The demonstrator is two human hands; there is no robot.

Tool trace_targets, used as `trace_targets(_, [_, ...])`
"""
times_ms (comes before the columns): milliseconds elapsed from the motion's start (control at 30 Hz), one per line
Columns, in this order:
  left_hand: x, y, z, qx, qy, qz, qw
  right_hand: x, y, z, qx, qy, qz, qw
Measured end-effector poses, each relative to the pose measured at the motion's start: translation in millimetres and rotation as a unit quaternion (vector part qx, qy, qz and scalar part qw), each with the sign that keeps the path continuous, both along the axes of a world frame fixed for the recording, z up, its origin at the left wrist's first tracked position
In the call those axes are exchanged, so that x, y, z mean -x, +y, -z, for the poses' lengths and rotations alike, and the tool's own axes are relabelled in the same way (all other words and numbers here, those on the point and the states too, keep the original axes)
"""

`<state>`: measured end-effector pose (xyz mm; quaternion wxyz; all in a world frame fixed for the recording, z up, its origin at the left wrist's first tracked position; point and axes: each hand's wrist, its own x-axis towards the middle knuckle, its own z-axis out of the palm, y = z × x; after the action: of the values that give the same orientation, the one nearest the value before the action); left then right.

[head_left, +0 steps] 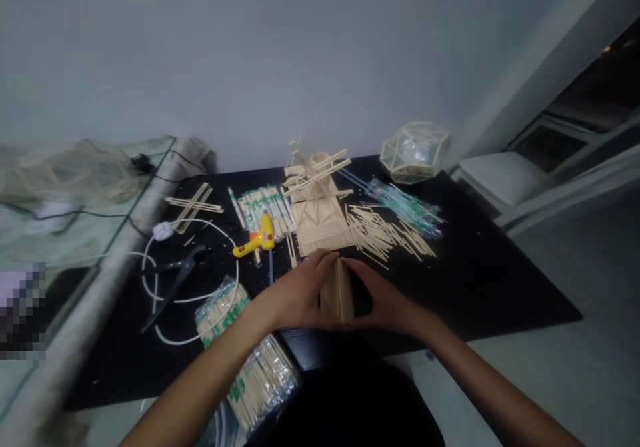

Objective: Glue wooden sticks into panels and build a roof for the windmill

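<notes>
Near the front of the black table, a light wooden piece (pixel 336 297) stands between my hands, with a narrow seam down its middle like two thin panels set together. My left hand (pixel 303 292) grips its left side, thumb near the bottom and fingers at the top. From the right, my right hand (pixel 387 300) closes on the same piece, fingertips at the top and thumb at the bottom. Just beyond lies a wooden model (pixel 320 210) with a flat base and crossed sticks on top. A yellow glue gun (pixel 256 237) rests left of it.
Loose sticks (pixel 390 234) and a plastic bag (pixel 407 204) lie right of the model. Packs of chopsticks (pixel 267 384) sit at left front. A white cable (pixel 157 327) loops around dark scissors (pixel 175 287). A stick-framed polyhedron (pixel 415 152) stands at the back right.
</notes>
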<state>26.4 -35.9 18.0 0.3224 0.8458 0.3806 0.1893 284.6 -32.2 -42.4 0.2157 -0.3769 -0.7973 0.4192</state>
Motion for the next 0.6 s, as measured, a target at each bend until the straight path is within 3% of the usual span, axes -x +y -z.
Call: trace_targets(600, [1,2,13.6,-0.008,-0.016,0.007,1.000,4,-3,-12.7,0.032,-0.016,0.017,0.999])
